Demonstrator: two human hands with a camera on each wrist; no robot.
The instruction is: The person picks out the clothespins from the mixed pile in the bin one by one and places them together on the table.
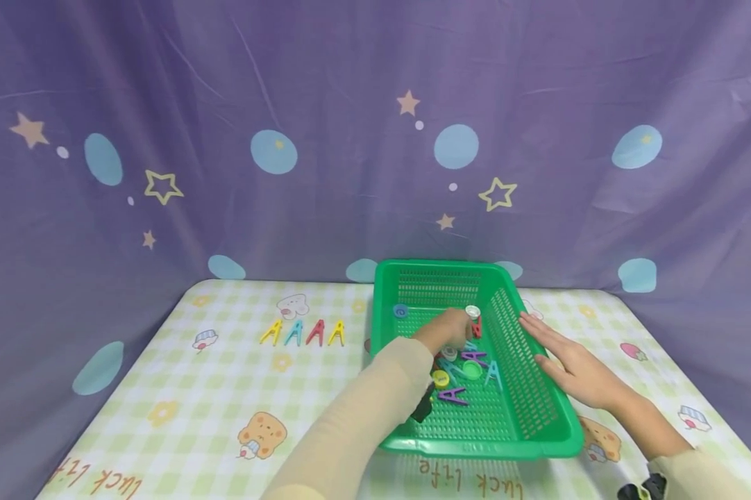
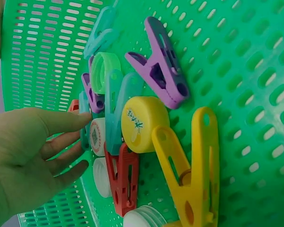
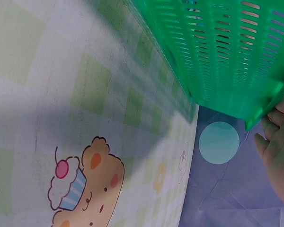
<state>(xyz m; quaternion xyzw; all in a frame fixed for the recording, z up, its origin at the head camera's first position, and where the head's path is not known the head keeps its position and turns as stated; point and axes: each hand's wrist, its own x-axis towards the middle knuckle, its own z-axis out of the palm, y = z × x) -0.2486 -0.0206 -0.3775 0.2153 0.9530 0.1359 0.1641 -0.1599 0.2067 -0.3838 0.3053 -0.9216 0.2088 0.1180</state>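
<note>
Head view tells most of it from where I'm standing: the person's left hand (image 1: 452,328) is down inside the green basket (image 1: 475,448), fingers loosely bent and thumb apart, right at a blue clip (image 2: 84,135). Honestly can't tell if it's got hold of that. Right hand (image 1: 581,375) has its fingers pretty much straight, resting on the basket's right rim, nothing gripped. Other stuff's jumbled in there too, like a yellow cap (image 2: 144,124) and a purple clip (image 2: 163,71). Four clips (image 1: 318,328) sit lined up on the worktop (image 1: 194,417), left of the basket.
</note>
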